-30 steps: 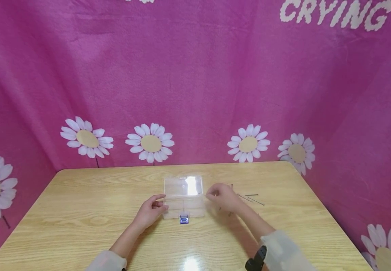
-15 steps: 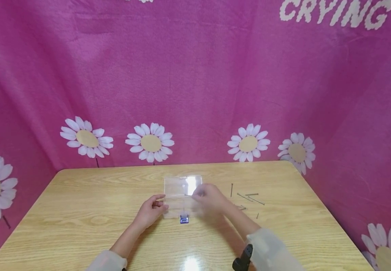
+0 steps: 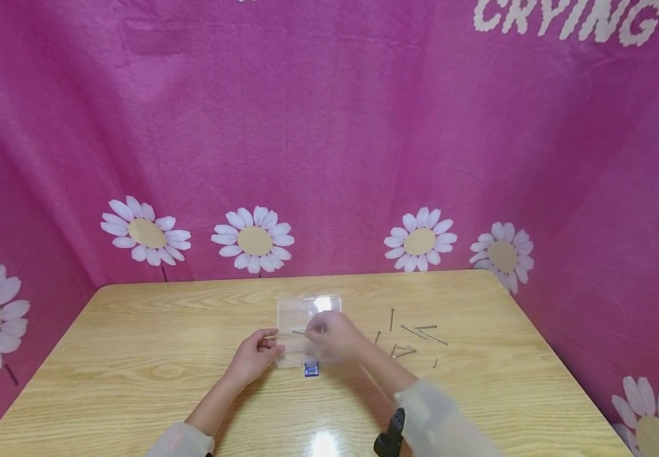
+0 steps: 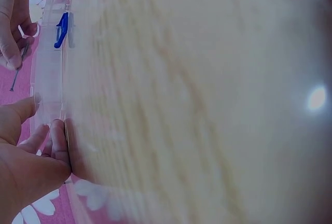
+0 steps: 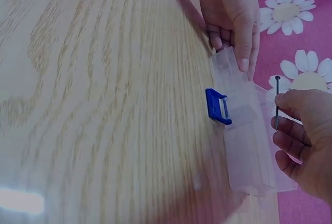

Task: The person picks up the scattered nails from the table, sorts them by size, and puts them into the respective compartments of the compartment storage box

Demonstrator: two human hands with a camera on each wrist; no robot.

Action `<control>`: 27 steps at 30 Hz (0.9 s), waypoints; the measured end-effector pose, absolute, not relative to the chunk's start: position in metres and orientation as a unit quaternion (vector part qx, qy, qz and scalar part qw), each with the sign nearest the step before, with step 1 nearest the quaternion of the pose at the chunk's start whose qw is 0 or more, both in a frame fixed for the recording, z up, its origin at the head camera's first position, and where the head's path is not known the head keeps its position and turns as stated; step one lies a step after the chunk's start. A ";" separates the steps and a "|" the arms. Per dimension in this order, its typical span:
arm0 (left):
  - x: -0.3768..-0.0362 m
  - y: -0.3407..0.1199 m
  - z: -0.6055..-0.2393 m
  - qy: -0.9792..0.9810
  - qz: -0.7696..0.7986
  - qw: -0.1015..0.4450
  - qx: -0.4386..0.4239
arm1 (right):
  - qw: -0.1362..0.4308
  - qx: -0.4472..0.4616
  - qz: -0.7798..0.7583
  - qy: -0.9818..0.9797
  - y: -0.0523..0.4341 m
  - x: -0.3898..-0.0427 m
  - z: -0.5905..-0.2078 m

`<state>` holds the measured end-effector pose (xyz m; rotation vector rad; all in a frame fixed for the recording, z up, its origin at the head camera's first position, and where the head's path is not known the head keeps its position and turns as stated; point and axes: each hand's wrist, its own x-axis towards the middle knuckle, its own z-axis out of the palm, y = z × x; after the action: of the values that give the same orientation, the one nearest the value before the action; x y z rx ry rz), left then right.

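A clear plastic box with a blue latch lies on the table, its lid laid back away from me. My left hand holds the box's left end, thumb at the rim and fingers along the side. Over the box, my right hand pinches a nail between thumb and fingers. In the head view the nail points left, across the compartments. Part of the box's right half is hidden behind the right hand.
Several loose nails lie on the wooden table to the right of the box, among them a short one. A pink curtain with daisies hangs behind the table and at both sides.
My right hand has moved left with the nail, from beside the box to over its compartments. The loose nails behind it have come into view. My left hand has stayed in place.
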<state>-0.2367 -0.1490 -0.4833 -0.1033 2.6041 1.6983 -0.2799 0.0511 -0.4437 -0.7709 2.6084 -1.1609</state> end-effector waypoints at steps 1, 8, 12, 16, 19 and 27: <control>-0.237 -0.149 -0.484 0.838 0.545 0.016 -0.033 | 0.091 -0.257 -0.391 0.879 0.049 -0.280 -0.445; -0.238 -0.150 -0.483 0.837 0.545 0.022 -0.034 | 0.091 -0.233 -0.394 0.884 0.037 -0.280 -0.453; -0.238 -0.150 -0.483 0.837 0.545 0.020 -0.032 | 0.077 -0.232 -0.384 0.890 0.031 -0.281 -0.457; -0.237 -0.150 -0.482 0.837 0.546 0.019 -0.032 | 0.070 -0.240 -0.379 0.891 0.027 -0.281 -0.459; -0.236 -0.149 -0.482 0.836 0.548 0.020 -0.034 | 0.069 -0.244 -0.376 0.891 0.024 -0.281 -0.461; -0.237 -0.149 -0.483 0.834 0.549 0.029 -0.035 | 0.061 -0.233 -0.367 0.899 0.020 -0.284 -0.467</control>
<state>-0.2366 -0.1490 -0.4832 -0.1075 2.5733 1.6948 -0.2845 0.0202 -0.4672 -0.7043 2.7184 -1.1087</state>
